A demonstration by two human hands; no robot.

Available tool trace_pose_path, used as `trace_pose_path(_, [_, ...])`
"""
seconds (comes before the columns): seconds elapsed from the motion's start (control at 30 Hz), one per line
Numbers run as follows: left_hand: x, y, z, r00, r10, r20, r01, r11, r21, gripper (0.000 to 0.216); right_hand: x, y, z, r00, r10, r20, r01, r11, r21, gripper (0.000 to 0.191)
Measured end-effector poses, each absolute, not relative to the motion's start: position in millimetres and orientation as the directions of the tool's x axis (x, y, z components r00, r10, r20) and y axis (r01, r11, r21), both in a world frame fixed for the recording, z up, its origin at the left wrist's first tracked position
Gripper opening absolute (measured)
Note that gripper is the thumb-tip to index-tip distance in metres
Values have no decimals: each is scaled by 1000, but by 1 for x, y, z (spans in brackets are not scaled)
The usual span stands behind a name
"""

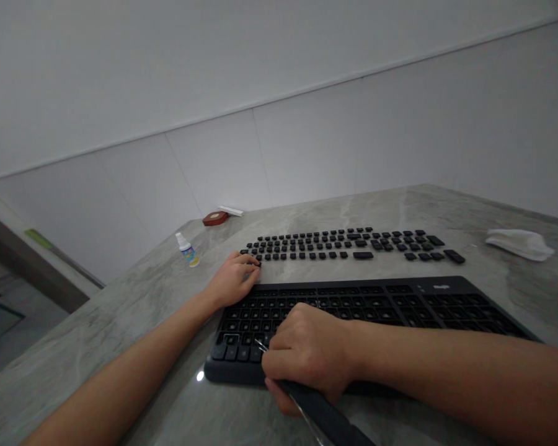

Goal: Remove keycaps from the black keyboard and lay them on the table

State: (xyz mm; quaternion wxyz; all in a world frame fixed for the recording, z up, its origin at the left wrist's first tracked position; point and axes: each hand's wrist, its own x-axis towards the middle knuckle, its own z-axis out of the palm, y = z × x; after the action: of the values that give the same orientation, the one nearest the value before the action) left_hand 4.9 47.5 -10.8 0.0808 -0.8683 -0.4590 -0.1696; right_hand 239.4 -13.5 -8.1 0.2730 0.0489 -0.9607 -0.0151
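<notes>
A black keyboard (428, 285) lies across the tabletop, most of its keycaps off and the bare sockets showing. Several keycaps (231, 353) are still seated along its front left row. My right hand (307, 353) is closed round a dark-handled tool (323, 412) with thin metal prongs; the prongs point left, over the front left keys. The hand hides part of the tool and the keys beneath it. Beyond the keyboard's back left corner, my left hand (235, 279) has its fingertips closed on a small black keycap (259, 264) at the left end of the laid-out rows.
Loose keycaps (322, 255) lie in rows behind the keyboard. A white spray bottle (187, 251) stands at the left. Farther back are a reddish-brown case (214, 218) and a white strip-like object (231, 211). A white cloth (519, 243) lies at the right. A wall (307, 148) borders the table.
</notes>
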Motion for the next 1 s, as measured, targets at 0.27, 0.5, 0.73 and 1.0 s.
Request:
trace_pose_path(0.27, [5, 47, -12, 511, 748, 422, 818, -574, 27, 27, 239, -14, -8, -846, -104, 524, -83, 995, 64, 17])
trace_pose_path(0.5, [-10, 55, -18, 327, 719, 613, 897, -440, 37, 41, 239, -13, -9, -832, -116, 542, -105, 993, 51, 11])
trace_pose_path(0.73, [-18, 62, -25, 333, 766, 550, 914, -405, 9, 43, 239, -14, -8, -859, -104, 501, -85, 994, 62, 15])
trace_pose_path(1.0, [-17, 63, -24, 348, 787, 509, 915, -405, 0, 39, 238, -13, -12, -837, -108, 537, -87, 994, 64, 15])
